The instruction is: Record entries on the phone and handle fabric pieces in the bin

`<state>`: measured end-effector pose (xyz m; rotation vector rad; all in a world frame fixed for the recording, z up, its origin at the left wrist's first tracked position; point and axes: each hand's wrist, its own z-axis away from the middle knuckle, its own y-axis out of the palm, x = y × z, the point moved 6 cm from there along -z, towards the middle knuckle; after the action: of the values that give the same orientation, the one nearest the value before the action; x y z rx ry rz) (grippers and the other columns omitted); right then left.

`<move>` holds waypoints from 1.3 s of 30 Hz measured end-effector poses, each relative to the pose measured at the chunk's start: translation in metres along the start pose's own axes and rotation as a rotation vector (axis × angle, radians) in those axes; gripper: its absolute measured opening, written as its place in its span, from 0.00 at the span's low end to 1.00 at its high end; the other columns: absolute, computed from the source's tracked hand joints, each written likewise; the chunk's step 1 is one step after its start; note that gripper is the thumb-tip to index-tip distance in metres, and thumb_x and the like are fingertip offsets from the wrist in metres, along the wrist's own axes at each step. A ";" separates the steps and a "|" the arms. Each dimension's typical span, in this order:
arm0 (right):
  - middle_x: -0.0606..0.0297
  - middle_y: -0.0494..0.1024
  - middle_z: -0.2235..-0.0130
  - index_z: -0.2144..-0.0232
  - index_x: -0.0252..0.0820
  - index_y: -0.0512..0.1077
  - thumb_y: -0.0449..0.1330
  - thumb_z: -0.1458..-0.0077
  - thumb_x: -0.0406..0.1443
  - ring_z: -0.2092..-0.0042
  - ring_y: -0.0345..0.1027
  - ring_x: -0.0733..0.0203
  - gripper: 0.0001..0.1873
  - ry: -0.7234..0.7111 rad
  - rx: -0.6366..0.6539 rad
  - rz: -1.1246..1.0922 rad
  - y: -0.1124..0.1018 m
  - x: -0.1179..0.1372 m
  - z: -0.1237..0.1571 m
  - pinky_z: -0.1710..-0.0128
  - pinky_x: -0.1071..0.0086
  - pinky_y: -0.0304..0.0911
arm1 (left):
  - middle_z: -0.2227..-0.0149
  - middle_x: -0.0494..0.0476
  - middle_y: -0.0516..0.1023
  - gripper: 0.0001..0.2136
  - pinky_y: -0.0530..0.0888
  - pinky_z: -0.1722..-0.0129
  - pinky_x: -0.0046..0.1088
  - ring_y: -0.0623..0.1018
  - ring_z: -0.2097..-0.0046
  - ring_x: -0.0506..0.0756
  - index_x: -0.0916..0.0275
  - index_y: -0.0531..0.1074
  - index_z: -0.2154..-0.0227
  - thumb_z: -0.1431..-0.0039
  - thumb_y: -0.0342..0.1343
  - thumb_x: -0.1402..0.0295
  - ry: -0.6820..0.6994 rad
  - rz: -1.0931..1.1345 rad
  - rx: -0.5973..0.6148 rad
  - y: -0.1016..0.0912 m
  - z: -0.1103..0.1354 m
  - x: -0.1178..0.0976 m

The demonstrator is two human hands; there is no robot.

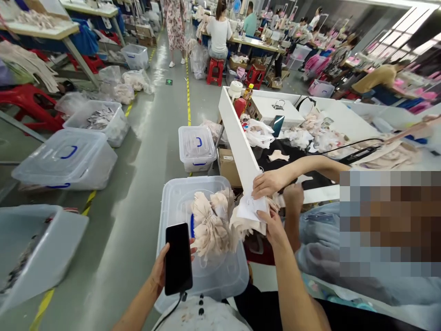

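My left hand (160,269) grips a black phone (178,258) with a cable hanging from its lower end, held over a lidded clear plastic bin (179,202). My right hand (274,226) is closed on a bundle of beige fabric pieces (246,220) with a white paper tag on top. A co-worker's hand (267,183) reaches in from the right and pinches the same tag. A second pile of beige fabric pieces (208,225) rests on the bin lid between my hands.
A white worktable (237,133) stands ahead, strewn with fabric pieces, bottles and a small machine. Several lidded plastic bins (69,158) sit on the grey floor at left. A yellow floor line (188,92) marks the aisle. People sit at tables farther back.
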<state>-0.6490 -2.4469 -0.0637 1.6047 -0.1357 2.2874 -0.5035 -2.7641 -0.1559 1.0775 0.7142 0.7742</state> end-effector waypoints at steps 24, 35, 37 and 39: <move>0.65 0.74 0.72 0.67 0.52 0.71 0.58 0.50 0.43 0.72 0.69 0.59 0.07 -0.351 -0.293 0.103 -0.018 -0.042 0.092 0.70 0.61 0.67 | 0.40 0.59 0.62 0.28 0.64 0.42 0.39 0.64 0.41 0.64 0.60 0.65 0.45 0.40 0.38 0.49 0.000 0.069 0.085 0.008 -0.005 -0.002; 0.63 0.75 0.69 0.67 0.40 0.74 0.61 0.54 0.43 0.67 0.68 0.60 0.14 -0.319 -0.300 0.226 -0.031 0.026 0.102 0.63 0.67 0.64 | 0.39 0.56 0.59 0.29 0.62 0.40 0.37 0.60 0.39 0.63 0.59 0.61 0.42 0.39 0.34 0.49 -0.010 0.053 0.221 0.017 -0.003 -0.007; 0.60 0.76 0.65 0.66 0.39 0.74 0.61 0.54 0.45 0.63 0.69 0.57 0.16 -0.309 -0.274 0.354 -0.030 0.040 0.089 0.61 0.65 0.64 | 0.39 0.56 0.60 0.28 0.61 0.40 0.37 0.61 0.39 0.63 0.58 0.61 0.42 0.39 0.34 0.50 -0.004 0.040 0.232 0.018 -0.002 -0.006; 0.58 0.76 0.62 0.65 0.38 0.73 0.59 0.53 0.47 0.62 0.69 0.55 0.19 -0.312 -0.246 0.456 -0.027 0.050 0.077 0.61 0.64 0.64 | 0.39 0.56 0.60 0.28 0.61 0.40 0.36 0.61 0.39 0.62 0.59 0.61 0.42 0.39 0.34 0.50 0.005 0.034 0.234 0.020 0.000 -0.006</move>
<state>-0.5864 -2.4310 0.0071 1.9318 -0.9061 2.1850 -0.5107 -2.7639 -0.1364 1.3016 0.8065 0.7344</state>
